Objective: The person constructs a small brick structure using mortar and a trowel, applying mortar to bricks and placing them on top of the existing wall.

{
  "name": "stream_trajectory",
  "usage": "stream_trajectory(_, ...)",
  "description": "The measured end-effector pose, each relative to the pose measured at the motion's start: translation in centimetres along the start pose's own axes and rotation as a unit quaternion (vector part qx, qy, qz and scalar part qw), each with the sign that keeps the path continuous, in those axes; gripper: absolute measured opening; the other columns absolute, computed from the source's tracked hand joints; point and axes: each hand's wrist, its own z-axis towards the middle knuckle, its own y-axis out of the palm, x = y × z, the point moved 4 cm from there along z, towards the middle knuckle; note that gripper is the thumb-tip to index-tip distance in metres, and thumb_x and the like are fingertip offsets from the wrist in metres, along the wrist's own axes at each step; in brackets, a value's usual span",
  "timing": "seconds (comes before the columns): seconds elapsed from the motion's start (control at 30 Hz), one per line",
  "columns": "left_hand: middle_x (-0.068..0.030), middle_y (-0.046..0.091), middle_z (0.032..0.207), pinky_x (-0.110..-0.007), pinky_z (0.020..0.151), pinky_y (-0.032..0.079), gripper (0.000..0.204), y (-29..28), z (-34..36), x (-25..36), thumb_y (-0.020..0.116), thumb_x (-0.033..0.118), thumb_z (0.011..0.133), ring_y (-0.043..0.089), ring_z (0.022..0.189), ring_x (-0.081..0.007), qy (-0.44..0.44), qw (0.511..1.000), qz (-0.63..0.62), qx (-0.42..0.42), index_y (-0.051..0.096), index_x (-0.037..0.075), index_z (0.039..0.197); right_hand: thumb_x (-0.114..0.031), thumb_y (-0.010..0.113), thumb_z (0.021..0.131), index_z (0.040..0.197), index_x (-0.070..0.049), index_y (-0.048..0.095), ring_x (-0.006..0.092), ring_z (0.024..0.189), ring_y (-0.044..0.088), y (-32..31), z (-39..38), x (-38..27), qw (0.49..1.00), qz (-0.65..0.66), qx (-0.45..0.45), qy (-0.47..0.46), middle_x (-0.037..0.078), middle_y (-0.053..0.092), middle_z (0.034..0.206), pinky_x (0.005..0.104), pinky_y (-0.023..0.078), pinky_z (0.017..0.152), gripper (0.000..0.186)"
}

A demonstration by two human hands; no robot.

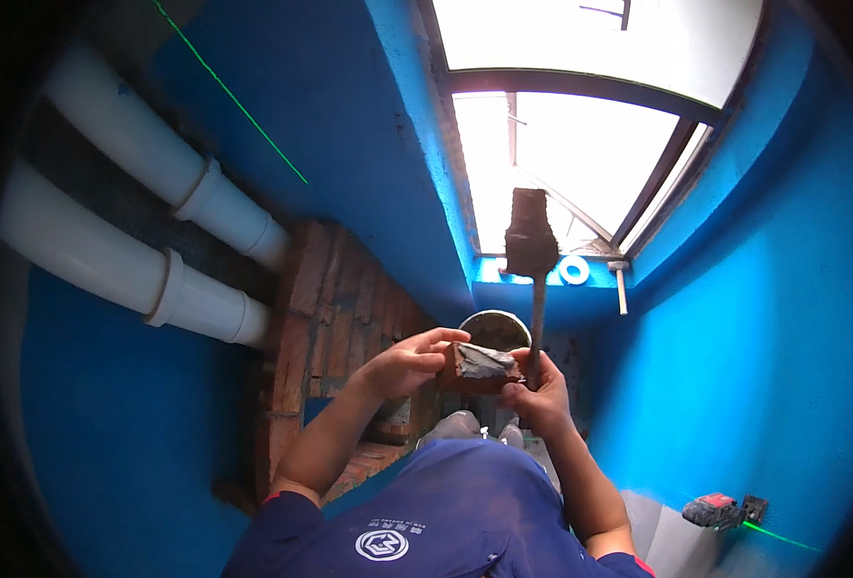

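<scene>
The bucket [497, 313] is partly hidden by the brick [482, 378], which is held in front of the torso, its ends grasped by the fingers of the left hand [409, 364] and right hand [542, 397]. A tool [532, 236] is also gripped in the right, blocking part of the glare-whitened window [581, 135]. 2 pipes [210, 299] are lost at the dark rim.

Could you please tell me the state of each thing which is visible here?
Brick: held between left hand and right hand, grey paste on it.
Long-handled tool: in right hand, broad end up, caked brown.
Bucket: open-topped, partly hidden.
Brickwork: stacked, bare.
White pipes: fitted with collars.
Window: brightly lit; open or shut unclear.
Green line: lit.
Red-and-black device: on or off unclear.
</scene>
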Motion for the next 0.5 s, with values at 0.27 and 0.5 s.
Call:
stream_trajectory(0.27,-0.0111,0.066,0.090,-0.030,0.083,0.050,0.032,4.7,-1.7,6.1,0.068,0.027,0.088,0.063,0.085,-0.0185,0.037,0.908,0.390,0.145,0.064,0.002,0.108,-0.008,0.078,0.076,0.113,-0.003,0.055,0.0057,0.077,0.059,-0.9,-0.5,-1.8,0.991,-0.044,0.066,-0.109,0.005,0.064,0.105,0.0191,0.048,0.063,0.044)
stream_trajectory(0.5,-0.0099,0.060,0.097,-0.028,0.075,0.049,0.054,6.0,-1.0,7.5,0.079,0.019,0.076,0.057,0.082,-0.0177,0.050,0.821,0.562,0.085,0.057,0.001,0.121,-0.006,0.074,0.078,0.111,-0.003,0.055,0.0032,0.067,0.054,-1.4,-0.7,-0.4,0.988,-0.047,0.093,-0.114,0.002,0.063,0.097,0.0173,0.041,0.054,0.038)
